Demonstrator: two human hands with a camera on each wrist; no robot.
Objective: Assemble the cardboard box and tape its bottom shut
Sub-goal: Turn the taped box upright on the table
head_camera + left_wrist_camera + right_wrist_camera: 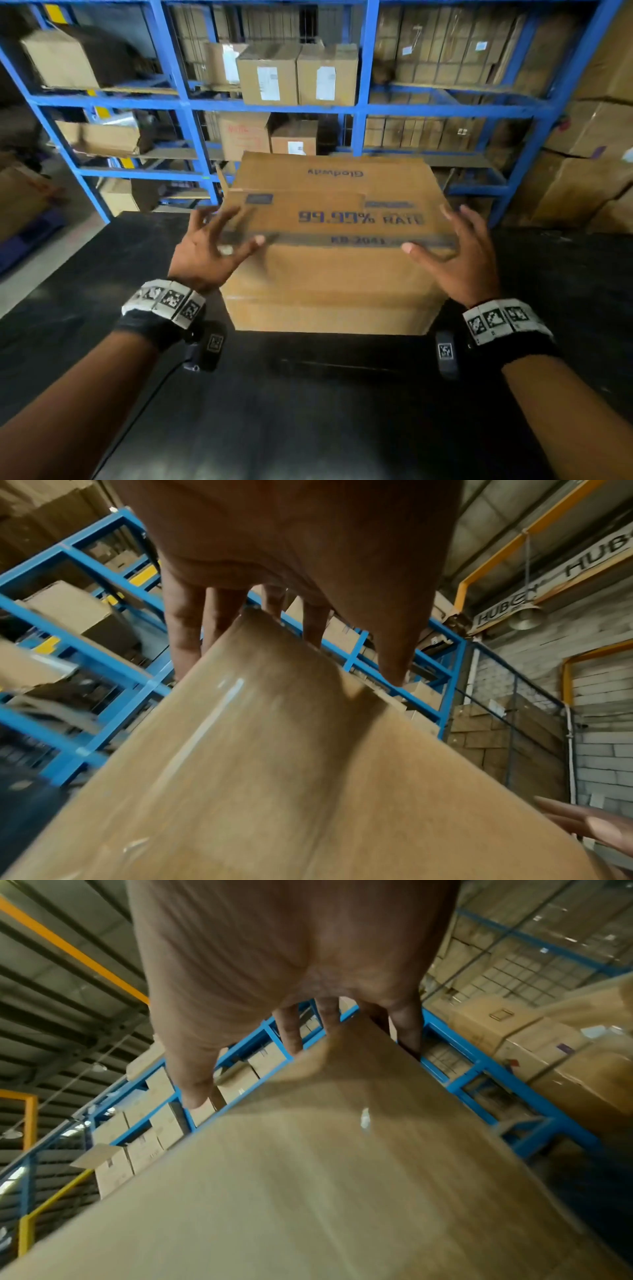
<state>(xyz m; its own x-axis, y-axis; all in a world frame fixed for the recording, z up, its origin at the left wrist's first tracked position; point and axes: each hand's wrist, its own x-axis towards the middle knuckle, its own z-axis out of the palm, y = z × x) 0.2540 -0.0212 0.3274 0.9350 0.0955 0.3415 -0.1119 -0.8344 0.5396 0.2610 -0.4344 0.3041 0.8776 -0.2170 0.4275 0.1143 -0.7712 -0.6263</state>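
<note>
A brown cardboard box (pixel 329 274) with blue print stands on the black table (pixel 308 394). A strip of clear tape (pixel 342 240) runs across its upper face, and it shows glossy in the left wrist view on the box (pixel 205 723). My left hand (pixel 222 240) is at the box's upper left corner with its fingers spread, the thumb over the top face. My right hand (pixel 448 240) mirrors it at the upper right corner, fingers (pixel 291 1031) straight along the box (pixel 325 1177). Neither hand holds anything.
Blue metal shelving (pixel 191 102) loaded with cartons stands right behind the table. More large cartons (pixel 589 171) are stacked at the right. A concrete floor (pixel 41 260) lies to the left of the table.
</note>
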